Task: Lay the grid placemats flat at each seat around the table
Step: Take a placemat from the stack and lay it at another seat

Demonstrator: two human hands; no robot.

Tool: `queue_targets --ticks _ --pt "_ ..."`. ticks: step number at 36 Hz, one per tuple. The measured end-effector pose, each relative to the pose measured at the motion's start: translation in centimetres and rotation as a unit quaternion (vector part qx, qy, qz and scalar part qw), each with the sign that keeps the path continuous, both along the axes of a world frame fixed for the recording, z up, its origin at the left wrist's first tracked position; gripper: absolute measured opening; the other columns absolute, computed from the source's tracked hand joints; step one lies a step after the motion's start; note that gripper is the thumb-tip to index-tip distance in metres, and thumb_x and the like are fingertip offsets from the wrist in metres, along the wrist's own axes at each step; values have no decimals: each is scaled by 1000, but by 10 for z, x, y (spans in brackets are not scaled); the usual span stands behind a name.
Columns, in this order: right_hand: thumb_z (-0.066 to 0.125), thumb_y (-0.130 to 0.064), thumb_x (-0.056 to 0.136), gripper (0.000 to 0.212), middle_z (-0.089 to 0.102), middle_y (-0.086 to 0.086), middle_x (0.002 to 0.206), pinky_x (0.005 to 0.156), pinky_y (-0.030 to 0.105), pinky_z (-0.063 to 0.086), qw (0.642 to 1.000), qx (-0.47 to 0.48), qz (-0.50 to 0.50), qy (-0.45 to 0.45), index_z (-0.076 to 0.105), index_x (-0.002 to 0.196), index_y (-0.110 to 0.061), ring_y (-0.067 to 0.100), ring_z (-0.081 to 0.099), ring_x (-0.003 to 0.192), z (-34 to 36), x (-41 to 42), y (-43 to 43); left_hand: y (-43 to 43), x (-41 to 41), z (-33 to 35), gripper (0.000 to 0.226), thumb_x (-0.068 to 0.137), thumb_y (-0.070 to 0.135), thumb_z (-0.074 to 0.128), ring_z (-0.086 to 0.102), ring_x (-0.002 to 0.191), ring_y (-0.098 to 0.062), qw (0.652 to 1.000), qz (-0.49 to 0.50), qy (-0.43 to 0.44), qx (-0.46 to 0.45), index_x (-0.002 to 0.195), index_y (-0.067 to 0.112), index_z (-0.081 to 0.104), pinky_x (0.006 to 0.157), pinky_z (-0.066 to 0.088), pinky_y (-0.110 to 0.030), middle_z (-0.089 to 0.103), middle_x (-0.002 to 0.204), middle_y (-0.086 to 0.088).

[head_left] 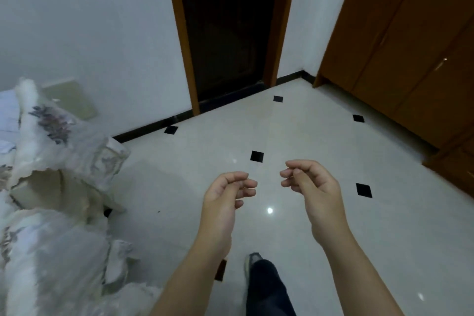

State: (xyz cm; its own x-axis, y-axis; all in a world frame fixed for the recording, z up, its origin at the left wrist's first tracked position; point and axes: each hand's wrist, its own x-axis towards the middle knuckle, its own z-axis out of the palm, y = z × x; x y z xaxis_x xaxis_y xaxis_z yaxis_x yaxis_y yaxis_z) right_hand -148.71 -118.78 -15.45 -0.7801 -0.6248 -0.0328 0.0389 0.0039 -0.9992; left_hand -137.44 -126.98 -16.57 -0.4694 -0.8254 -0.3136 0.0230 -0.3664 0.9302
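Observation:
No placemat and no table top show in this view. My left hand (225, 197) and my right hand (313, 187) hang side by side in front of me over the floor, a short gap between their fingertips. Both have the fingers loosely curled and hold nothing. Below them my dark trouser leg and shoe (252, 263) stand on the tiles.
White glossy floor tiles (282, 136) with small black diamond insets fill the middle. Chairs draped in white floral cloth (59, 151) stand at the left. A dark doorway with a wooden frame (228, 28) is ahead. Brown wooden cabinets (410, 54) line the right wall.

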Motion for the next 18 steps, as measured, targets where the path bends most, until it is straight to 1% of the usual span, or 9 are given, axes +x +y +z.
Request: queue_targets --ticks 7,10,11,13,15,18 --pt "47 -2 92 23 67 -4 76 61 8 46 995 1 97 22 63 86 -17 3 61 63 23 -92 -114 -102 -80 22 28 88 0 41 64 70 -11 994 107 -10 -15 86 16 62 70 42 -26 72 76 1" --pt "48 -2 91 22 67 -3 75 65 14 49 991 -4 136 22 64 86 -17 4 61 63 27 -120 -163 -140 -104 31 24 90 2 44 64 70 -10 990 130 -12 -46 87 16 63 72 44 -25 72 76 2" --pt "48 -2 92 22 67 -2 76 66 15 49 989 -4 145 18 64 86 -16 4 61 64 28 -127 -180 -151 -109 31 24 91 2 44 64 69 -9 988 139 -14 -57 87 16 63 71 44 -25 72 76 2" --pt "48 -1 92 22 67 0 78 64 12 48 986 -3 167 6 64 87 -15 4 61 64 26 -136 -210 -172 -114 27 24 91 2 44 64 67 -7 984 164 -23 -60 86 16 62 69 42 -24 71 76 2" --pt "47 -1 92 21 67 0 78 61 9 46 980 5 197 -3 64 87 -14 4 61 64 23 -139 -238 -191 -112 20 24 91 2 44 64 66 -6 979 197 -35 -44 86 16 62 68 41 -25 72 74 3" --pt "47 -2 92 23 67 -2 78 62 9 46 968 14 250 -3 63 86 -17 5 61 65 14 -140 -283 -223 -104 7 25 91 0 44 63 66 -8 966 255 -43 -17 85 16 63 67 41 -26 72 73 3"
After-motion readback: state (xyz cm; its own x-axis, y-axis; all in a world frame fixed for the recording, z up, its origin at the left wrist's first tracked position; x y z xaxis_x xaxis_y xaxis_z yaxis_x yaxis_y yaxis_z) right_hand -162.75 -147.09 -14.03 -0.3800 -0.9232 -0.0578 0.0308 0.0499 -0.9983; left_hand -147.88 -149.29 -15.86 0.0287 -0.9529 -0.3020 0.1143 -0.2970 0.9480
